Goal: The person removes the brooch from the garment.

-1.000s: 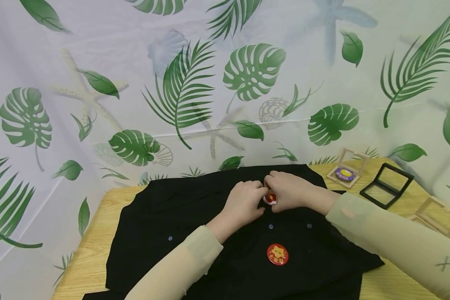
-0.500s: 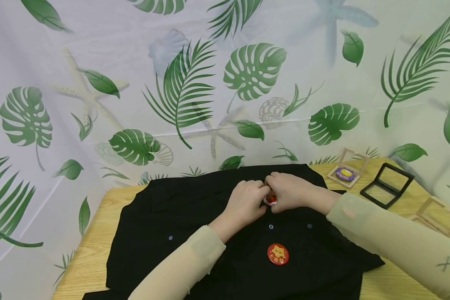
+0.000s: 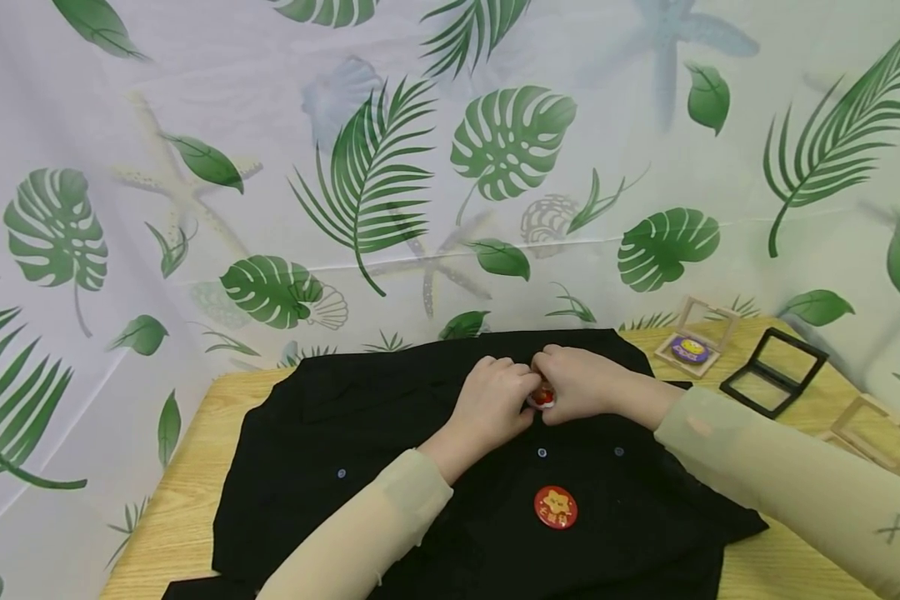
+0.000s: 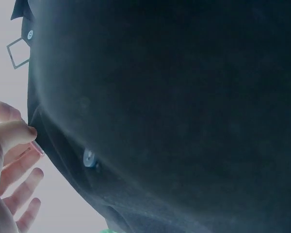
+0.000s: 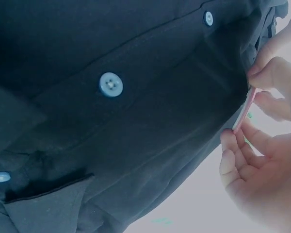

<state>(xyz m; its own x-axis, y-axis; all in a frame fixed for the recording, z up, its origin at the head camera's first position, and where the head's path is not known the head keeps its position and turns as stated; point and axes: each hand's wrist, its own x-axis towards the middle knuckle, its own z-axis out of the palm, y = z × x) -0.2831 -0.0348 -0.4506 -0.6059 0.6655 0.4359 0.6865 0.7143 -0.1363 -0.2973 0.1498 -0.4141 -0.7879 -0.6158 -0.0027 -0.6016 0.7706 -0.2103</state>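
Observation:
My left hand and right hand meet over a black shirt. Between them is a small round pin badge, red and white, mostly covered by fingers. Each hand pinches an edge of it. In the left wrist view the badge appears as a thin pink edge by the fingertips. The right wrist view has the badge edge-on, against the shirt cloth. Any pin behind it is hidden. Lower on the shirt lies a red round badge with a yellow star.
On the wooden table, at right, stand an open wooden case with a purple badge, an open black case and another wooden case. Behind hangs a leaf-print cloth. Blue buttons dot the shirt.
Both hands stay at the same spot with the badge, with only slight finger movement. The head view has shifted very slightly.

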